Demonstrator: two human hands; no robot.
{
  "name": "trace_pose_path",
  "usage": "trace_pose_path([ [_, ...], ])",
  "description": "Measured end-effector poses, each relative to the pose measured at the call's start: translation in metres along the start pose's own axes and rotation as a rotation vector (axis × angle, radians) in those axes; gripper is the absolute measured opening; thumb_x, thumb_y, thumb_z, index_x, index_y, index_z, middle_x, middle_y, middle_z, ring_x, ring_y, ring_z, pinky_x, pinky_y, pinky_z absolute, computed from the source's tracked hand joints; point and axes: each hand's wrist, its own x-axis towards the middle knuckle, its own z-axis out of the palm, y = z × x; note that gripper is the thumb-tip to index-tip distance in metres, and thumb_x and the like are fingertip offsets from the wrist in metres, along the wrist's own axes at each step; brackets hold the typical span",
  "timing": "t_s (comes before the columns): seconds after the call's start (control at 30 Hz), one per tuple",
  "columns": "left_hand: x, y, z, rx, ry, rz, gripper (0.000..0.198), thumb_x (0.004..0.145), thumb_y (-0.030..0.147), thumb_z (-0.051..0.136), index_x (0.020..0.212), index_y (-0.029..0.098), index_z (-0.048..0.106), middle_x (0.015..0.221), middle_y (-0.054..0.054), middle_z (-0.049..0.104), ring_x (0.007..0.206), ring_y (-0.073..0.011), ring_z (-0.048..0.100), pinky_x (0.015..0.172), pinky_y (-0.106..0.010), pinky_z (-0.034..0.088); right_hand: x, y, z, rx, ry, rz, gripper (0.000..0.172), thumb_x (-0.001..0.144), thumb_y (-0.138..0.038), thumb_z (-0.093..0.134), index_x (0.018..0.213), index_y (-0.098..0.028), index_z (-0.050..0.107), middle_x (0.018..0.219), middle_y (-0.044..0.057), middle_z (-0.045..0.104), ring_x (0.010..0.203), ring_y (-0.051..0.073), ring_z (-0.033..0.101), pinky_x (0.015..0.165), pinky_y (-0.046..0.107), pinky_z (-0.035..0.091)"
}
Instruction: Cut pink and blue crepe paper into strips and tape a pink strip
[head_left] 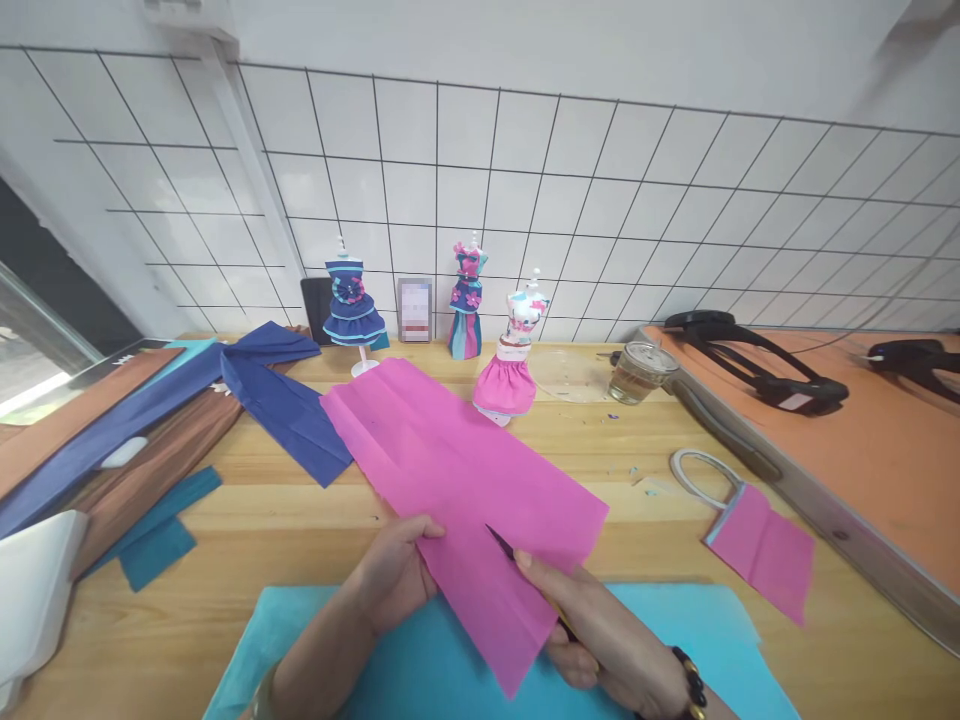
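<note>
A long piece of pink crepe paper or fabric (465,470) spans the middle of the table, its near end over a light blue mat (315,625). My left hand (397,575) pinches its left edge, thumb on top and fingers beneath. In my right hand (600,625) is a pair of scissors (501,543), one dark pointed blade lying over the pink sheet, the other blade hidden. The handles are mostly covered by my fingers. Behind the sheet stands a small dress form with a pink skirt (506,385).
Two more dressed forms, one in navy ruffles (352,310) and one in stripes (466,310), stand by the tiled wall. Blue strips (285,410) lie left. At right are a glass (641,372), a tape roll (697,475) and a smaller pink piece (769,550).
</note>
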Motion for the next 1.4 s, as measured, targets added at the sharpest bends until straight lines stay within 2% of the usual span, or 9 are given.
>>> trace_pose_path([
  [0.3,-0.002,0.002,0.005,0.02,-0.009,0.013,0.03,0.072,0.007,0.045,0.099,0.005,0.059,0.093,-0.014,0.068,0.077,-0.0216,0.065,0.073,-0.034,0.05,0.003,0.003,0.001,-0.006,0.008,-0.007,0.054,0.071,-0.067,0.049,0.051,-0.019,0.036,0.033,-0.011,0.029,0.026,0.0,0.019,0.03,0.016,0.014],
  [0.5,-0.002,0.001,0.005,0.015,0.024,0.017,0.031,0.072,0.006,0.044,0.101,0.007,0.057,0.092,-0.013,0.069,0.075,-0.0212,0.066,0.071,-0.034,0.051,0.003,0.003,0.0,0.009,-0.006,-0.031,0.054,0.069,-0.068,0.051,0.053,-0.019,0.035,0.033,-0.011,0.029,0.026,0.0,0.019,0.029,0.017,0.013],
  [0.87,-0.003,0.003,0.006,0.033,0.051,0.013,0.038,0.073,0.006,0.045,0.11,0.004,0.052,0.1,-0.015,0.066,0.087,-0.0238,0.064,0.076,-0.035,0.05,0.004,0.002,-0.001,0.045,-0.023,-0.028,0.053,0.064,-0.068,0.056,0.057,-0.019,0.037,0.035,-0.012,0.032,0.027,0.0,0.021,0.029,0.016,0.012],
  [1.17,0.0,0.001,0.002,0.059,0.078,0.015,0.035,0.072,0.006,0.045,0.105,0.005,0.054,0.097,-0.014,0.067,0.08,-0.0226,0.065,0.075,-0.037,0.051,-0.005,0.002,-0.004,0.033,-0.045,-0.005,0.047,0.074,-0.062,0.05,0.061,-0.019,0.04,0.04,-0.011,0.035,0.027,0.0,0.021,0.028,0.015,0.014],
  [1.33,-0.001,0.0,0.004,0.071,0.086,-0.003,0.027,0.072,0.006,0.045,0.095,0.006,0.059,0.09,-0.013,0.068,0.079,-0.0215,0.065,0.075,-0.033,0.051,-0.019,0.011,-0.017,-0.01,-0.065,0.017,0.046,0.079,-0.059,0.046,0.059,-0.019,0.039,0.041,-0.01,0.034,0.027,0.0,0.021,0.026,0.014,0.016],
  [1.4,-0.003,0.001,0.006,0.064,0.096,-0.014,0.025,0.073,0.007,0.046,0.093,0.006,0.06,0.089,-0.013,0.068,0.078,-0.0214,0.065,0.075,-0.033,0.051,-0.027,0.014,-0.024,-0.039,-0.073,0.032,0.042,0.08,-0.058,0.046,0.067,-0.018,0.044,0.044,-0.01,0.036,0.027,0.0,0.021,0.026,0.013,0.016],
])
